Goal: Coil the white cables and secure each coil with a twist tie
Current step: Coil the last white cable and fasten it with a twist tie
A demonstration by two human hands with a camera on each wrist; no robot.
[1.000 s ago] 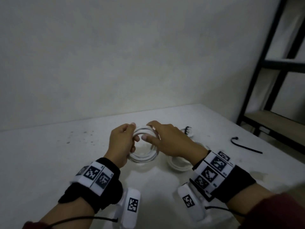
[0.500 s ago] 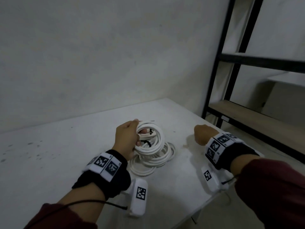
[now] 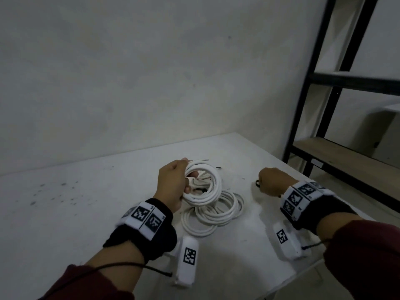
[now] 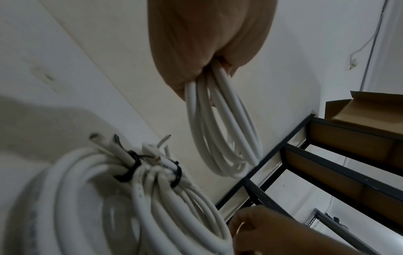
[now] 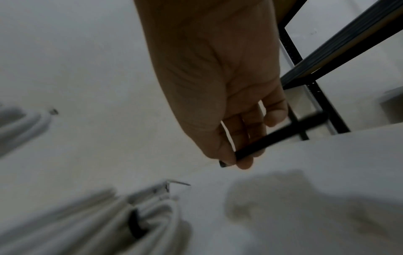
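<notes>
My left hand grips a loose coil of white cable and holds it just above the white table; the left wrist view shows the cable loops hanging out of my fist. Under it lie tied coils, bound with black twist ties. My right hand is off to the right near the table's edge and pinches one end of a black twist tie between thumb and fingers.
A black metal shelving rack with wooden shelves stands to the right of the table, and a cardboard box sits on it. The wall runs along the table's far side. Dark specks mark the table's left part.
My right hand left the coil, moved right to the table's edge and took hold of the black twist tie. The left hand keeps the coil. The head view swung right.
</notes>
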